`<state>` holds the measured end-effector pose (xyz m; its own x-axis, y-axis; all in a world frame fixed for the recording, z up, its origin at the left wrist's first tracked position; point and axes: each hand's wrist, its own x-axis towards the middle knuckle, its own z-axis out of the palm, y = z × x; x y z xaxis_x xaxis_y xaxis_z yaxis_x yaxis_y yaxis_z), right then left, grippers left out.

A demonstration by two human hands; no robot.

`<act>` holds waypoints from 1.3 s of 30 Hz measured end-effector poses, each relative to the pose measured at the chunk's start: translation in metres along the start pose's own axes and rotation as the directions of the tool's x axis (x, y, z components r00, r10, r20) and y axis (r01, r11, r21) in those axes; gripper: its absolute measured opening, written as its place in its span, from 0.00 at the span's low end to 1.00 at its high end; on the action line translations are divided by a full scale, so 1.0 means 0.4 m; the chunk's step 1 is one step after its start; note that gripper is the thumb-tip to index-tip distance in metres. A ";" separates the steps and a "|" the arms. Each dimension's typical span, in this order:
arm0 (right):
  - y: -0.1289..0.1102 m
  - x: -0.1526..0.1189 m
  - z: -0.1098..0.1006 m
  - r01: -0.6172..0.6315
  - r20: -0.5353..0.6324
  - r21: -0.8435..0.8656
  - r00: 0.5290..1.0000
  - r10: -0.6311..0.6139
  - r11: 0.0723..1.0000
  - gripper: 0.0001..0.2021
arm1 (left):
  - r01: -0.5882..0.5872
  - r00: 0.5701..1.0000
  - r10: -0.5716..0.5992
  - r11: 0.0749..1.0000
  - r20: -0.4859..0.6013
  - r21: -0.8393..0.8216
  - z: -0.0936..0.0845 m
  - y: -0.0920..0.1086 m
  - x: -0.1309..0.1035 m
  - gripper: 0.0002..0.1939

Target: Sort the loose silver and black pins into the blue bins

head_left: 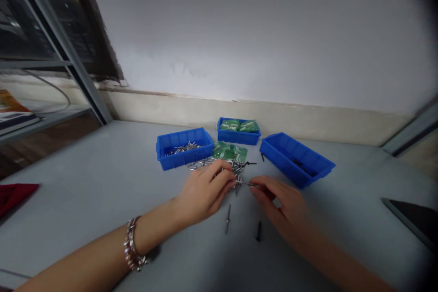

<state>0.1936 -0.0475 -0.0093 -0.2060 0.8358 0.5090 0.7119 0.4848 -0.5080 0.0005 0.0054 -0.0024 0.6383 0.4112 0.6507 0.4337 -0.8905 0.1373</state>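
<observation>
Between my two hands is a thin silver rivet (243, 183), lying roughly level. My left hand (210, 187) pinches its left end, and my right hand (277, 198) pinches its right end. Just behind them a pile of silver rivets (205, 162) spreads over the grey table, beside a green plastic bag (230, 150). Nearer to me lie a single silver rivet (227, 220) and a black screw (259, 231), apart from each other.
A blue bin (185, 149) at the left holds silver rivets. Green packets fill the blue bin (238, 137) at the back. The right blue bin (297, 159) holds dark screws. A dark flat object (412, 223) lies far right, red cloth (15, 197) far left.
</observation>
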 end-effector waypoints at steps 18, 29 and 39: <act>0.001 0.004 -0.001 0.043 -0.009 0.023 0.999 -0.043 0.999 0.10 | 0.051 0.997 -0.049 0.998 0.066 -0.040 0.001 0.000 -0.001 0.09; -0.001 0.004 -0.001 0.036 0.004 0.044 0.999 -0.036 0.998 0.10 | 0.029 0.998 -0.027 0.999 0.058 -0.036 0.001 -0.002 -0.001 0.10; 0.002 0.003 0.000 0.049 -0.014 0.035 0.999 -0.048 0.998 0.11 | 0.035 0.996 -0.033 0.999 0.080 -0.026 -0.002 -0.001 -0.002 0.10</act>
<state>0.1940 -0.0461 -0.0092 -0.2309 0.8077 0.5425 0.6774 0.5336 -0.5063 -0.0006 0.0052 -0.0024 0.6724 0.4542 0.5844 0.4388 -0.8805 0.1794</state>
